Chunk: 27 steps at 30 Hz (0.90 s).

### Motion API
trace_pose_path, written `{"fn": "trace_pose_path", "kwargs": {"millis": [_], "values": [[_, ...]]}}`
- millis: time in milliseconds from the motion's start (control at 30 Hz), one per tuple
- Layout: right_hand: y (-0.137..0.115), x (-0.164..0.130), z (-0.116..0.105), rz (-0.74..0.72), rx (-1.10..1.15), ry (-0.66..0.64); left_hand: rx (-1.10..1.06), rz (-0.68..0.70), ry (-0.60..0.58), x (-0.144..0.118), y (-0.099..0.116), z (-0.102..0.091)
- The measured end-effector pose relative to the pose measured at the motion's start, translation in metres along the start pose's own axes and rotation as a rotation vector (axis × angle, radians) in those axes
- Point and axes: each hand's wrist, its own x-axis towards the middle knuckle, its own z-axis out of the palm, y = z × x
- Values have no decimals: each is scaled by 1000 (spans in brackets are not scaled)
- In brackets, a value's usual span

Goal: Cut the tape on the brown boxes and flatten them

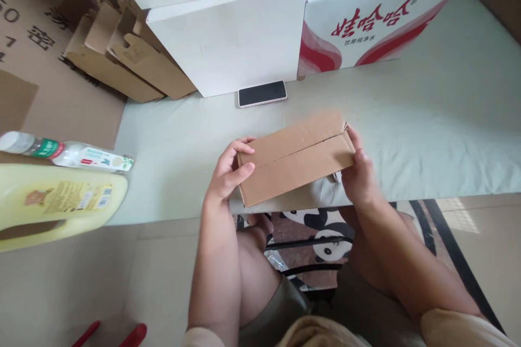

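Between my two hands is a small brown cardboard box (295,160), tilted up to the right, with a dark seam running along its upper face. My left hand (232,168) grips its left end, thumb and fingers on the cardboard. Around the right end closes my right hand (360,171), its fingers mostly hidden behind the box. The box is held over the front edge of a surface covered with pale green cloth (431,141). A small torn-looking bit shows under the box beside my right hand.
A phone (262,94) lies behind the box, against white cartons (228,49). Folded cardboard boxes (138,59) lean at the back left. A clear bottle (81,153) and a yellow jug (61,200) are at the left. Panda-patterned fabric (331,244) shows below the edge.
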Motion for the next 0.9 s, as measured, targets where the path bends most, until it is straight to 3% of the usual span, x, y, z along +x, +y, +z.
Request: {"fn": "trace_pose_path", "kwargs": {"millis": [100, 400, 600, 733, 900], "values": [[-2, -2, -1, 104, 141, 5, -18, -11, 17, 0, 3, 0], [-12, 0, -2, 175, 164, -113, -68, -2, 94, 0, 5, -8], [-5, 2, 2, 264, 229, 25, -124, -22, 156, -2, 5, -14], [-3, 3, 9, 281, 388, 145, -133, -37, 160, -1, 5, -12], [-8, 1, 11, 309, 584, 151, -97, -16, 177, -1, 6, -14]]}}
